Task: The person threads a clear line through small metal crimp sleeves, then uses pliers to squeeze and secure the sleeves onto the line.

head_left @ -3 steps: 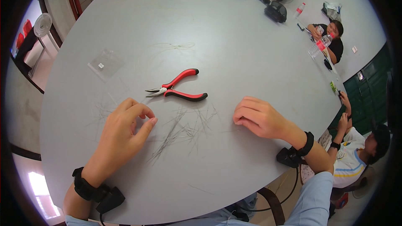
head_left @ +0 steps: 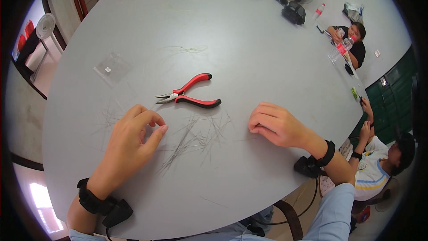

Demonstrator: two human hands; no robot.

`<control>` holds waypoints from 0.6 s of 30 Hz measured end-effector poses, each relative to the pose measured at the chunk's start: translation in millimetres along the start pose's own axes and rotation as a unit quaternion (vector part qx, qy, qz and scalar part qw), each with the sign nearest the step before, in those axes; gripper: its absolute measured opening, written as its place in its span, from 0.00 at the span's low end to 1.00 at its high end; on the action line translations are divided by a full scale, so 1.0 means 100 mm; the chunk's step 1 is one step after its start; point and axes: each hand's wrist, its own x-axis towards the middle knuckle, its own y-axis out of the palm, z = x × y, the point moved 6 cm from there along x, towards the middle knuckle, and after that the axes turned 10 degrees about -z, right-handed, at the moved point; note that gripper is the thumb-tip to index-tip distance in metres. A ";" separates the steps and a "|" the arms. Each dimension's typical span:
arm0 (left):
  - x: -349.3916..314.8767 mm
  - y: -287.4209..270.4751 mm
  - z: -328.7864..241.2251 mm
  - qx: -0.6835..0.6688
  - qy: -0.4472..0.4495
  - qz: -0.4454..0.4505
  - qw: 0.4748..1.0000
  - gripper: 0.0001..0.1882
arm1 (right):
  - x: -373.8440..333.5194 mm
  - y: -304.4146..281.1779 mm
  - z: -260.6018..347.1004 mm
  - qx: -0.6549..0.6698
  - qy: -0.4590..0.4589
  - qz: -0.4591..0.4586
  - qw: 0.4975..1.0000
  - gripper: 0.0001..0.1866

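Observation:
My left hand (head_left: 133, 139) rests left of a loose scatter of thin metal pins or wires (head_left: 185, 140) on the grey table. Its thumb and index fingertips come together, and anything between them is too small to see. Across the scatter, my right hand (head_left: 277, 125) is curled closed, its fingertips mostly hidden; a faint thin line lies beside them. Beyond the scatter lie long-nose pliers (head_left: 183, 94) with red and black handles, spread open, jaws toward the left. Neither hand touches them. More fine wires (head_left: 107, 118) lie by my left hand.
A clear plastic bag (head_left: 113, 69) and a loose coil of thin wire (head_left: 189, 49) lie farther back on the table (head_left: 249, 53). Bottles (head_left: 342, 48) and a black device (head_left: 293, 13) stand toward the far right. Other people sit around the table.

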 end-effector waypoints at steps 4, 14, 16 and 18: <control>-0.01 -0.01 -0.01 -0.008 -0.001 0.001 1.000 0.04 | 0.02 -0.01 0.06 0.010 -0.035 0.020 0.999 0.07; 0.00 -0.01 0.01 -0.002 -0.002 0.003 1.000 0.05 | -0.02 0.05 0.20 -0.096 -0.138 0.007 0.986 0.07; 0.00 -0.01 0.00 0.002 -0.001 0.006 1.000 0.05 | -0.02 0.06 0.19 -0.084 -0.117 0.006 0.990 0.07; 0.00 0.00 0.00 -0.002 -0.001 0.007 1.000 0.05 | -0.02 0.05 0.17 -0.070 -0.095 0.005 0.993 0.07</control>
